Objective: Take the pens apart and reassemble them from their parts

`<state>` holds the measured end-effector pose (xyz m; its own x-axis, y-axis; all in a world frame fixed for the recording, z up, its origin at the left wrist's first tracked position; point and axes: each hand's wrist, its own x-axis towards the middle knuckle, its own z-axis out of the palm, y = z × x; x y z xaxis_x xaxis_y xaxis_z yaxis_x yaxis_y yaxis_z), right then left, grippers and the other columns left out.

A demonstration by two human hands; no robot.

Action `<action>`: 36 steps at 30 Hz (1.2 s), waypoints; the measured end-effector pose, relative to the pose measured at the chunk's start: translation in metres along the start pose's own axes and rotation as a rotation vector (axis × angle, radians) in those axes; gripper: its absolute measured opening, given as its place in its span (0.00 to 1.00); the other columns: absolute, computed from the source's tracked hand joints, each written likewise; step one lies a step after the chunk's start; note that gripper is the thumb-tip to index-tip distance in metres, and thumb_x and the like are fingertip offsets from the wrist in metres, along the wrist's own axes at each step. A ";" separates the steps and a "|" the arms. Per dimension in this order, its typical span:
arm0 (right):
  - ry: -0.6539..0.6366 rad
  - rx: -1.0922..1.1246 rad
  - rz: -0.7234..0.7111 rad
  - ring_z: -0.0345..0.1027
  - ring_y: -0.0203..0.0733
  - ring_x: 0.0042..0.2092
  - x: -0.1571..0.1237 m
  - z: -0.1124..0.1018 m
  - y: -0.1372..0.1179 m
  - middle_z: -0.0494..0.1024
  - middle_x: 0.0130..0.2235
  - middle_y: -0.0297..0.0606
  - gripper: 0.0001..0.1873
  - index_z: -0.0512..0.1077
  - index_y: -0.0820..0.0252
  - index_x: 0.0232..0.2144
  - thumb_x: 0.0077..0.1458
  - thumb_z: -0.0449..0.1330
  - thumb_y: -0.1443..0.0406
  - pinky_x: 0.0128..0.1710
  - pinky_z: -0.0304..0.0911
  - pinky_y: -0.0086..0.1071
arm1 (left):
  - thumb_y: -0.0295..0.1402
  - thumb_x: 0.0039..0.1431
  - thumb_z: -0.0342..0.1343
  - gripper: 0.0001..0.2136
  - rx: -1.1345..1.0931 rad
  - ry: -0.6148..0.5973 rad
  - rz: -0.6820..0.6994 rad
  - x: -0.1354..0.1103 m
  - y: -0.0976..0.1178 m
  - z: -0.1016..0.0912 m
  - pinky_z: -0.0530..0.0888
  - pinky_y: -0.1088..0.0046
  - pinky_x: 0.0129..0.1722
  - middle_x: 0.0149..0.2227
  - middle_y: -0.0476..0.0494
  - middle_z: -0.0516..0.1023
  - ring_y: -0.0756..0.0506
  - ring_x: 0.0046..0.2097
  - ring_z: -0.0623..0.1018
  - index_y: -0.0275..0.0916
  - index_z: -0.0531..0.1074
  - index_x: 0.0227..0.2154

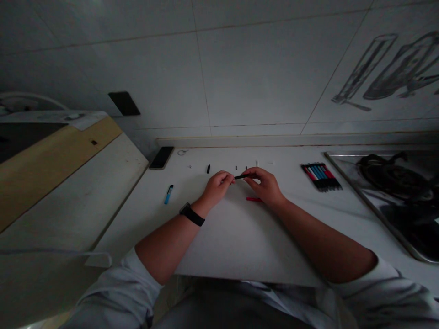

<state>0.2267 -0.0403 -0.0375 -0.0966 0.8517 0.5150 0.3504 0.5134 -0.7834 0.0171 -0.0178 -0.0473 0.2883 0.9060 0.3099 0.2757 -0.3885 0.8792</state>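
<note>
Both my hands meet over the white counter around a slim black pen part (241, 177). My left hand (218, 185), with a dark watch (192, 214) on its wrist, pinches the part's left end. On its right end the fingers of my right hand (265, 185) are closed. Partly under the right hand lies a red pen barrel (254, 199). Beyond the hands several tiny parts are spread out, among them a short black piece (208, 169) and a small clear tube (257, 163). A blue and black pen piece (168, 194) lies left of my left hand.
A row of several red, blue, white and black pens (321, 177) lies on the right, beside a gas stove (394, 192). At the back left are a phone (161, 157) and a small ring (182, 152). A large white appliance (68, 183) borders the counter's left side.
</note>
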 end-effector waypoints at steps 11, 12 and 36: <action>-0.041 -0.177 -0.033 0.78 0.43 0.39 -0.004 -0.001 0.001 0.82 0.37 0.38 0.11 0.76 0.54 0.47 0.64 0.60 0.61 0.41 0.71 0.35 | 0.27 0.63 0.62 0.02 0.022 0.072 0.151 0.000 0.006 -0.001 0.75 0.72 0.42 0.41 0.44 0.77 0.49 0.41 0.77 0.38 0.77 0.37; -0.045 -0.179 -0.038 0.78 0.43 0.39 -0.004 -0.001 0.001 0.82 0.38 0.38 0.11 0.76 0.54 0.46 0.63 0.61 0.61 0.41 0.71 0.35 | 0.26 0.62 0.62 0.02 0.025 0.077 0.156 0.000 0.007 -0.001 0.75 0.72 0.41 0.41 0.44 0.76 0.49 0.41 0.77 0.38 0.77 0.37; -0.179 -0.306 -0.022 0.74 0.43 0.37 0.000 -0.007 0.001 0.80 0.36 0.39 0.11 0.76 0.55 0.38 0.66 0.57 0.58 0.39 0.66 0.34 | 0.29 0.62 0.63 0.01 0.069 0.086 0.115 0.001 0.006 -0.002 0.75 0.71 0.42 0.39 0.44 0.79 0.48 0.41 0.78 0.38 0.78 0.35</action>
<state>0.2333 -0.0407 -0.0366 -0.2597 0.8595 0.4402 0.6065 0.4999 -0.6183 0.0176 -0.0195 -0.0408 0.2429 0.8646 0.4399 0.3085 -0.4988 0.8100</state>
